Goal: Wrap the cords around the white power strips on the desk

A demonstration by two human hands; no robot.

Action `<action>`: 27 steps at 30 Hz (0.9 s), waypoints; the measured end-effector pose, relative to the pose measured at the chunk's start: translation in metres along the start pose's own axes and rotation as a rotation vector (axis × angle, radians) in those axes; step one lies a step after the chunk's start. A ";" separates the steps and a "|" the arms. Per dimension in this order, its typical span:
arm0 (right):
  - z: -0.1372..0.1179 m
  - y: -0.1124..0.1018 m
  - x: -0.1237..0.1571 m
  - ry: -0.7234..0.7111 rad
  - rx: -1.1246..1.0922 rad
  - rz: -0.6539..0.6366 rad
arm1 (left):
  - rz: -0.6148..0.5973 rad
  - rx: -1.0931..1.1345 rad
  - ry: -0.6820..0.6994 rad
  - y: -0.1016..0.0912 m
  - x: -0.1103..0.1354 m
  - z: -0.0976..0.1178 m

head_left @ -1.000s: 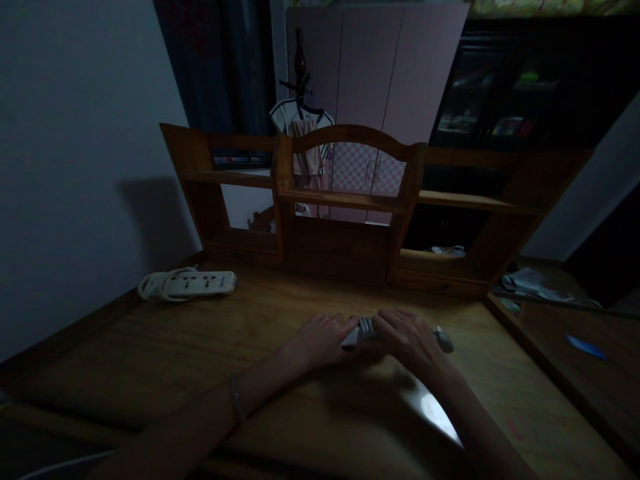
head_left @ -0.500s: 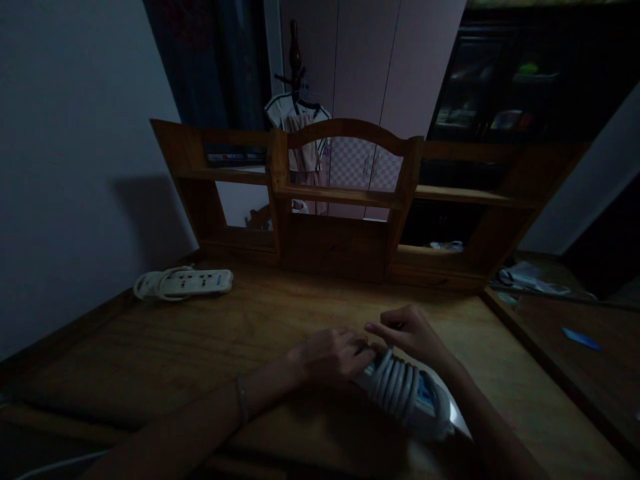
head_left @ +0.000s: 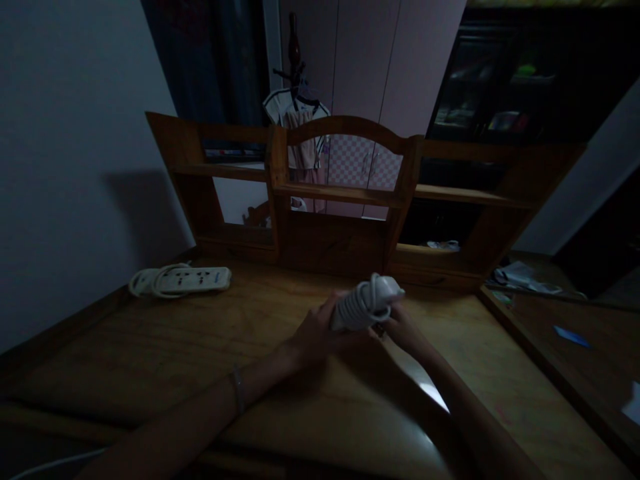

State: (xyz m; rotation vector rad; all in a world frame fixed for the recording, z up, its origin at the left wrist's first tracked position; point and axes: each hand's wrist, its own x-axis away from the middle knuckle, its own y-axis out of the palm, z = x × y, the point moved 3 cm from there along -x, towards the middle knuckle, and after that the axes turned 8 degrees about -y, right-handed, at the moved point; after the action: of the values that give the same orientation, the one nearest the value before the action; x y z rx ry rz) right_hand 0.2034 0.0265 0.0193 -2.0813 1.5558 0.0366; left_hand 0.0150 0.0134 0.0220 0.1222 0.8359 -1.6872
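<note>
A long whitish device wound in several turns of its pale cord (head_left: 361, 307) is held up off the wooden desktop (head_left: 260, 313), its rounded far end tilted up and to the right. My left hand (head_left: 317, 333) is closed around its left end. At the other end, my right hand (head_left: 400, 325) has its fingers closed against the device and the loose loop of cord. Part of the right fingers is hidden behind it, and the dim light blurs what exactly they pinch. The device's kind cannot be made out.
A white power strip (head_left: 193, 280) with its coiled cord lies at the desk's left, by the wall. Along the back stands a wooden shelf unit (head_left: 345, 195). On the lower surface to the right are a blue flat item (head_left: 571, 336) and crumpled plastic (head_left: 525, 277).
The cord-wrapped device has been lifted and turned, moving up and left from near the desk's front. My left hand now wraps its left end, and my right hand has shifted to its other end.
</note>
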 end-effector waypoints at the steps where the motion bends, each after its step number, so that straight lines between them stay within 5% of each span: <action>1: -0.001 0.001 0.000 -0.007 -0.005 -0.013 | 0.046 0.081 -0.094 -0.001 -0.003 -0.003; 4: -0.006 0.008 0.002 -0.029 0.004 -0.053 | 0.112 0.350 -0.363 0.000 -0.011 -0.019; 10: -0.010 0.014 0.004 -0.151 0.249 0.019 | -0.162 0.819 -0.750 0.018 -0.016 -0.048; 19: -0.004 0.009 0.009 -0.197 0.678 0.118 | -0.234 0.816 -0.762 0.025 -0.014 -0.053; 27: -0.010 0.014 0.012 -0.219 0.772 0.157 | -0.210 0.727 -0.597 0.021 -0.014 -0.052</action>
State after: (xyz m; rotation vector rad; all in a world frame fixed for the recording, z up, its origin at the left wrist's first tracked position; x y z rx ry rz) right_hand 0.1923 0.0086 0.0180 -1.3045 1.3115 -0.2352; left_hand 0.0204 0.0535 -0.0188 0.0178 -0.2345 -2.0066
